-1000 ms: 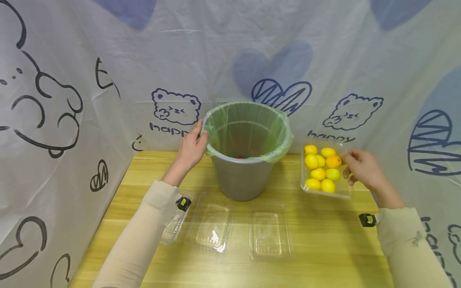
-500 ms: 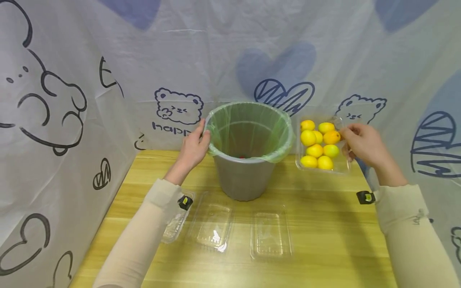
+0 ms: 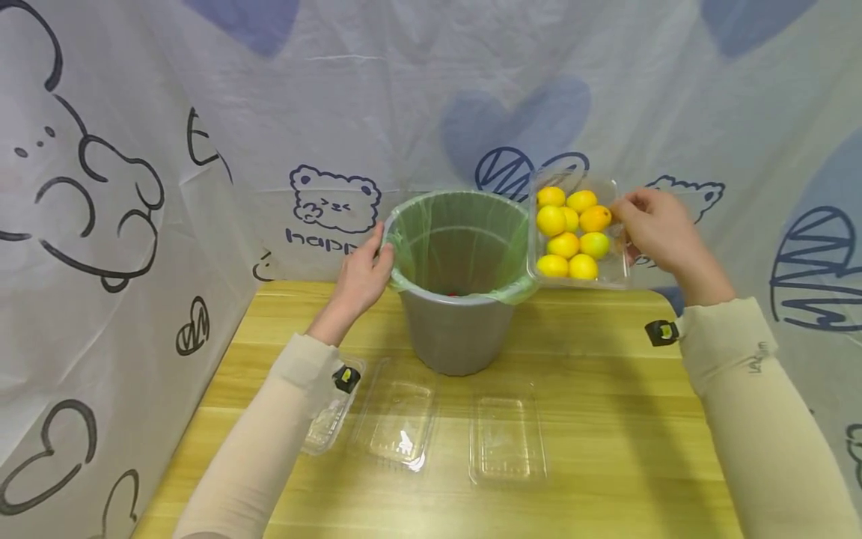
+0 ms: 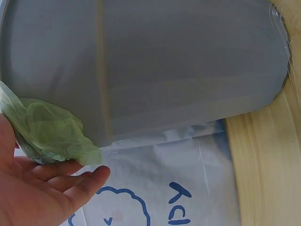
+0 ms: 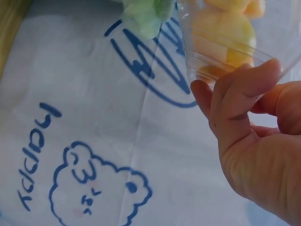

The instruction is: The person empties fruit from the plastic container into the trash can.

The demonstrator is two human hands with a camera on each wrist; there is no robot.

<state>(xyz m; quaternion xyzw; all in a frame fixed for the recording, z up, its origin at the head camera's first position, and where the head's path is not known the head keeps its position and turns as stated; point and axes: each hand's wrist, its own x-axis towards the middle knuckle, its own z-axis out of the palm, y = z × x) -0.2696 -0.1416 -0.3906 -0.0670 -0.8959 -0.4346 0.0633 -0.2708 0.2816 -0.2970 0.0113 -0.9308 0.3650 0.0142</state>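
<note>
My left hand (image 3: pixel 362 275) holds the left rim of a grey trash can (image 3: pixel 458 337), where a green liner bag (image 3: pixel 508 232) is folded over the edge. In the left wrist view its fingers lie by the bag's overhang (image 4: pixel 56 134). A clear plastic box (image 3: pixel 606 275) hangs in the air at the can's right rim, and my right hand (image 3: pixel 663 232) pinches its right side between thumb and fingers. Several yellow lemon-like fruits (image 3: pixel 563 245) lie in it, some orange or greenish. Something small and red (image 3: pixel 453 295) shows inside the can.
Three clear plastic trays lie on the wooden table (image 3: pixel 592 449) before the can: a right one (image 3: pixel 506 438), a middle one (image 3: pixel 397 423) and a left one (image 3: pixel 330 419) partly behind the left sleeve. A printed white curtain (image 3: pixel 431 90) stands behind the can and on both sides.
My right hand has lifted the box of fruits off the right of the table and carried it up and left to the trash can's rim. My left hand has stayed at the rim.
</note>
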